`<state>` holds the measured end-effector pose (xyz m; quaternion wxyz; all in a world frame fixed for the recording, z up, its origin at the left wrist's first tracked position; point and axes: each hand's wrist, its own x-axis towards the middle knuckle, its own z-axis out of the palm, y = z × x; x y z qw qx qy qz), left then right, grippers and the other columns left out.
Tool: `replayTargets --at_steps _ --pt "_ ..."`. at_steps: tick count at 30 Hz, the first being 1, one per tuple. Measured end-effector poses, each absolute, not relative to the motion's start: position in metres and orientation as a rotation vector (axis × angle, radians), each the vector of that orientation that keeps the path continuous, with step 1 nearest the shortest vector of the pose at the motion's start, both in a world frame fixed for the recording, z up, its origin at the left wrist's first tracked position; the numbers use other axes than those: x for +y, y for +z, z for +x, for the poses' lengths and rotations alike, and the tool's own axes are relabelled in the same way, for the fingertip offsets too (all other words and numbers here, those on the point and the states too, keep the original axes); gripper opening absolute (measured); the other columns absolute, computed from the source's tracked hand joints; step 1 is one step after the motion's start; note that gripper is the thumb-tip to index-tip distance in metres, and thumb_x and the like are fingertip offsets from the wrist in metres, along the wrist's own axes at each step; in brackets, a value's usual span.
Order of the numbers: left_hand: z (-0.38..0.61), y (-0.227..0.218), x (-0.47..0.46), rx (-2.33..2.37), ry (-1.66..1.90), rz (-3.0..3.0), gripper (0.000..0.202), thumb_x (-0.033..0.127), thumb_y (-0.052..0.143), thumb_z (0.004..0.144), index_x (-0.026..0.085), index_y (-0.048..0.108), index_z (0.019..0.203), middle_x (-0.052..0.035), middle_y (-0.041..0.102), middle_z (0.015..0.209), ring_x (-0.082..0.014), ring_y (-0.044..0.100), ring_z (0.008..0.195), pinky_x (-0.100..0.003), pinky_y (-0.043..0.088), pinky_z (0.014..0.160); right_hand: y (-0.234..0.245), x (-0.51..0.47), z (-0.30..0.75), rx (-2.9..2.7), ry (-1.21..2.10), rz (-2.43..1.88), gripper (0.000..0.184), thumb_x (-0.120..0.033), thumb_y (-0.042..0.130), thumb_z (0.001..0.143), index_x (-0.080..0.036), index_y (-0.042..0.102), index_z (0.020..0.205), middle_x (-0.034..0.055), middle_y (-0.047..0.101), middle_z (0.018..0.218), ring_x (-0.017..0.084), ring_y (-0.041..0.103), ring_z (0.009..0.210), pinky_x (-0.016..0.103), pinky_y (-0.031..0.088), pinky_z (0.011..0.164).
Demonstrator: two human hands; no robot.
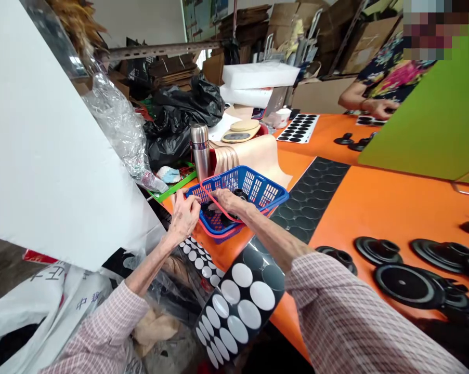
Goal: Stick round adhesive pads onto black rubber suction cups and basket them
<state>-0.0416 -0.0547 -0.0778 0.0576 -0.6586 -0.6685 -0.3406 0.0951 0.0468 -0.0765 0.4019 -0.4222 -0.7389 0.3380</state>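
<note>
The black rubber disc (239, 194) looks light and bendy, best pinched at its rim; whether the left hand (184, 216) or right hand (227, 200) grips it cannot be told.

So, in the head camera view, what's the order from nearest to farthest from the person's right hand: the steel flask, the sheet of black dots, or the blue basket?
Starting from the right hand:
1. Blue plastic basket: directly under the hand.
2. Steel flask: standing just behind the basket, to its left.
3. Sheet of black dots: farther back on the orange table, beyond the basket.
</note>
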Motion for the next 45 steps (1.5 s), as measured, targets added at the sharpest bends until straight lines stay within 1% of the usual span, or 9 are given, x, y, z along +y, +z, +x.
replayTargets --at_steps 4,6,10,15,20,30,35,40,45 --pt "-0.035 -0.063 -0.063 -2.028 -1.152 -1.920 0.024 0.017 0.049 0.085 0.016 0.070 0.093 -0.0139 0.054 0.111 -0.0282 0.047 0.110 -0.046 0.039 0.099 -0.062 0.038 0.126 -2.064 0.742 -1.052 0.006 -0.013 0.071 0.076 -0.017 0.067 0.077 0.0005 0.063 0.075 0.018 0.063 0.079 0.036 0.053 0.079" --pt "-0.025 -0.049 -0.074 -2.060 -1.408 -1.860 0.021 0.026 0.054 0.085 0.016 0.070 0.095 -0.0118 0.058 0.103 -0.0261 0.051 0.103 -0.042 0.042 0.095 -0.052 0.018 0.148 -2.049 0.605 -1.049 0.008 -0.014 0.067 0.079 -0.019 0.068 0.085 0.0028 0.065 0.087 0.020 0.062 0.088 0.040 0.051 0.086" --pt "0.008 -0.022 -0.100 -2.354 -2.326 -2.154 0.037 0.049 0.061 0.082 0.016 0.068 0.097 -0.0057 0.065 0.081 -0.0151 0.059 0.069 -0.029 0.048 0.065 -0.051 -0.050 0.179 -1.829 0.230 -0.959 0.021 -0.027 0.060 0.087 -0.026 0.064 0.107 0.0082 0.060 0.118 0.022 0.062 0.104 0.043 0.053 0.090" --pt "0.038 -0.017 -0.128 -2.405 -3.033 -2.235 0.038 0.033 0.077 0.071 0.013 0.068 0.102 -0.0077 0.070 0.090 -0.0140 0.066 0.069 -0.029 0.055 0.067 -0.071 -0.125 0.185 -1.645 0.348 -0.922 0.032 -0.018 0.053 0.087 -0.028 0.056 0.118 0.0096 0.053 0.131 0.023 0.055 0.121 0.045 0.054 0.093" --pt "0.044 -0.024 -0.149 -2.429 -3.017 -2.273 0.030 0.028 0.075 0.074 0.014 0.072 0.101 -0.0092 0.071 0.101 -0.0166 0.069 0.076 -0.033 0.058 0.073 -0.075 -0.157 0.187 -1.337 0.869 -0.871 0.036 -0.018 0.046 0.089 -0.026 0.041 0.124 0.0099 0.058 0.126 0.019 0.062 0.114 0.040 0.055 0.092" --pt "0.051 -0.023 -0.165 -2.474 -2.942 -2.361 0.028 0.026 0.074 0.075 0.016 0.074 0.102 -0.0090 0.072 0.100 -0.0145 0.067 0.073 -0.030 0.059 0.067 -0.070 -0.181 0.195 -1.158 0.942 -0.992 0.026 -0.031 0.057 0.087 -0.024 0.053 0.112 0.0081 0.065 0.116 0.020 0.063 0.109 0.040 0.053 0.096" --pt "0.053 -0.030 -0.172 -2.577 -2.802 -2.494 0.032 0.029 0.074 0.074 0.014 0.074 0.102 -0.0083 0.073 0.087 -0.0129 0.065 0.067 -0.026 0.056 0.062 -0.064 -0.192 0.206 -1.134 0.932 -1.194 0.033 -0.043 0.061 0.084 -0.022 0.062 0.110 0.0079 0.067 0.109 0.021 0.065 0.096 0.036 0.056 0.081" --pt "0.061 -0.042 -0.185 -2.752 -2.440 -2.651 0.034 0.035 0.072 0.076 0.014 0.073 0.103 -0.0047 0.070 0.080 -0.0087 0.059 0.060 -0.021 0.051 0.057 -0.063 -0.214 0.213 -1.028 1.200 -1.214 0.031 -0.047 0.066 0.080 -0.019 0.066 0.091 0.0010 0.066 0.073 0.012 0.056 0.057 0.023 0.048 0.051" --pt "0.069 -0.053 -0.195 -2.888 -2.170 -2.728 0.032 0.037 0.070 0.078 0.014 0.073 0.099 -0.0017 0.065 0.071 -0.0066 0.054 0.052 -0.020 0.046 0.051 -0.072 -0.238 0.214 -0.873 1.205 -1.278 0.028 -0.046 0.069 0.077 -0.019 0.061 0.079 -0.0039 0.059 0.062 0.008 0.053 0.051 0.020 0.046 0.050"
